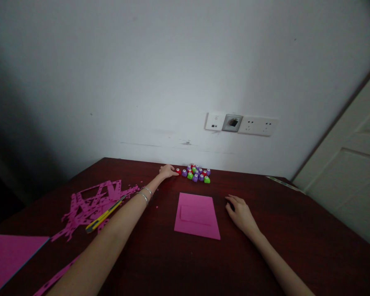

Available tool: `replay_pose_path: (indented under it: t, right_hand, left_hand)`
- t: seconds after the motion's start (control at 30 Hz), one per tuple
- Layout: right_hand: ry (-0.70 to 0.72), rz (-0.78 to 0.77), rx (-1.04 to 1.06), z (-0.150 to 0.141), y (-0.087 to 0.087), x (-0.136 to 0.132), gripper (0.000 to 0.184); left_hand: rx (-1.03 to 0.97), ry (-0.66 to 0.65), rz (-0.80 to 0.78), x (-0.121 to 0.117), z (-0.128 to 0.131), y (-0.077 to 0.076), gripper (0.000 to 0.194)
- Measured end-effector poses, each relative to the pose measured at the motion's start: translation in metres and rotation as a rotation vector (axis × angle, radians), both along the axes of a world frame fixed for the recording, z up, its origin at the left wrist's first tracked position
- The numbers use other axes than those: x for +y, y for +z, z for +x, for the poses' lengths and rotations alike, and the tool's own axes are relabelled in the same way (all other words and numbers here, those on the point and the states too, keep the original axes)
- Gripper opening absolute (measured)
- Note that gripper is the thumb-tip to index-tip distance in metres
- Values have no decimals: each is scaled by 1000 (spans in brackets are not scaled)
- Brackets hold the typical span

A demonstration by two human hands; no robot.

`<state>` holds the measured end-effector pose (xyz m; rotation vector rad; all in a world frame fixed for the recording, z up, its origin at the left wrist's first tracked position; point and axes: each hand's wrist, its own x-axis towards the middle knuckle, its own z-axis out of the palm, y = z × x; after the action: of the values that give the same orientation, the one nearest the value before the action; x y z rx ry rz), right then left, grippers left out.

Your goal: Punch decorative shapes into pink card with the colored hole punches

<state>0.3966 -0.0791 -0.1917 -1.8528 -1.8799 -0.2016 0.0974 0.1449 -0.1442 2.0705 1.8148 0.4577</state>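
My left hand [167,171] reaches to the back of the table, its thumb and fingertips closed about a small red craft punch [178,171] with a white top. Directly to the right stands a cluster of similar small punches in purple [195,177], green [206,179] and red. My right hand [239,211] rests on the tabletop with thumb and fingers apart, holding nothing. Left of it lies a pink sheet [199,232] with a smaller pink rectangle [195,214] on top.
Punched pink paper strips [94,205] lie tangled at the left, with a yellow utility knife [103,218] across them. A larger pink sheet [12,259] is at the near left. Wall sockets [259,126] sit above the dark table [179,267]. A thin strip [285,184] lies far right.
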Motion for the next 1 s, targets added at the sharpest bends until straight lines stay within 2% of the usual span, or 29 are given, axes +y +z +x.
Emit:
replay_pose_path:
  t: [0.43,0.6,0.83,1.0]
  right_hand:
    - [-10,-3,42,-4,3,-2,35]
    - [-1,9,50,-3,3,-2,34]
    - [-6,9,51,-3,1,-1,34]
    - [-10,5,63,-3,1,-1,35]
  left_hand:
    - [4,11,24,-6,7,4,45]
    - [-44,-23,53,-8,1,14,43]
    - [-193,-274,121,-20,-8,44,37]
    - [-363,-585,169,-63,-5,65,32]
